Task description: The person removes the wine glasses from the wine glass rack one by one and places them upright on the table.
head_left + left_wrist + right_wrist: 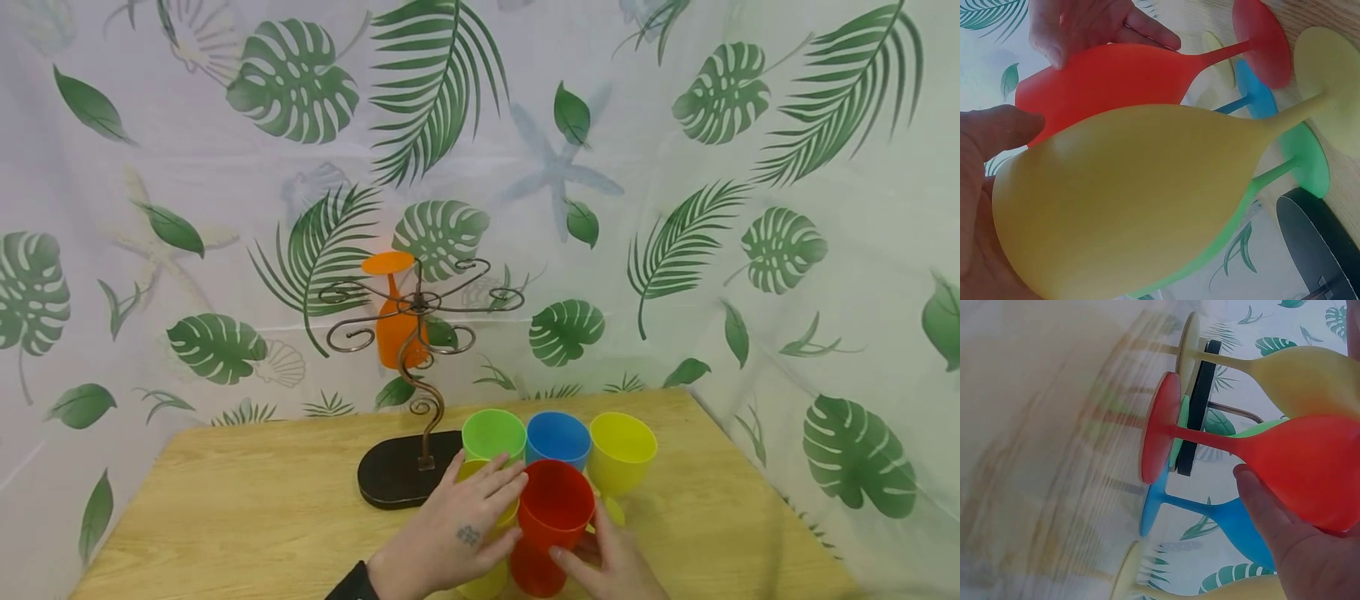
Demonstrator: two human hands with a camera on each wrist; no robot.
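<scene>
My left hand (457, 533) is curled round the bowl of the near yellow goblet (1129, 200), its thumb by the rim, as the left wrist view shows. From the head that goblet is mostly hidden beneath the hand. My right hand (611, 554) grips the bowl of the red goblet (555, 508), thumb on the near side. The two goblets stand upright side by side. Just behind them are a green goblet (493, 433), a blue goblet (558, 439) and a second yellow goblet (624, 450), rims up.
Left of the goblets stands a metal rack (431, 400) with curled arms on a black oval base (386, 479). An orange goblet (397, 337) hangs upside down from it. The wooden table (247, 508) meets a leaf-print sheet (480, 167) behind.
</scene>
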